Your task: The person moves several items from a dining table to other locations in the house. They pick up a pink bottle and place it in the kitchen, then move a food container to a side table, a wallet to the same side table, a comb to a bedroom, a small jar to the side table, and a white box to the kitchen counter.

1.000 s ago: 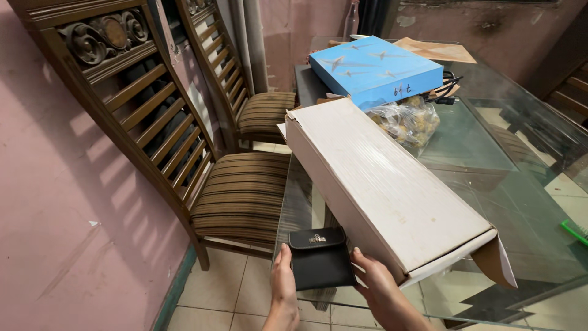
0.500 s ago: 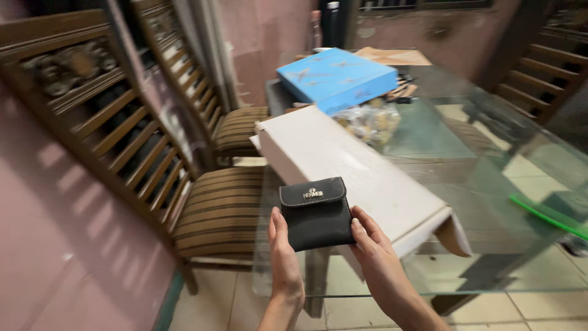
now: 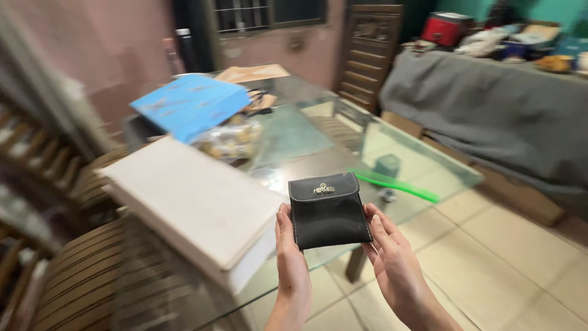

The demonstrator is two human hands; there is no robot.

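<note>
left hand (image 3: 291,266): held flat against the left edge of the black pouch (image 3: 327,209), fingers (image 3: 283,225) straight and pointing up, thumb hidden behind the pouch; grasping it from the side.
right hand (image 3: 392,257): pressed to the pouch's right edge, fingers (image 3: 375,225) extended along it, palm turned inward; grasping the pouch together with the left hand.
black pouch: small, soft, squarish, flap closed at the top with light stitching along the flap edge and a small gold mark on it; held upright between both hands, in the air above the near edge of the counter (image 3: 318,160), front facing the camera.
counter: glass-topped, floor tiles visible through it.
white box (image 3: 193,202): long flat cardboard box lying on the counter, just left of the pouch, its near end sticking past the counter edge.
blue box (image 3: 190,104): flat, tilted, resting further back on the counter beyond the white box.
clear bag (image 3: 233,140): plastic, yellowish contents, beside the blue box; contents blurred.
green strip (image 3: 398,186): bright green, long, lying on the glass right of the pouch.
striped chair (image 3: 79,279): brown striped seat, lower left, blurred.
grey cover (image 3: 490,110): cloth draped over furniture at right, clutter on top, too blurred to name.
</note>
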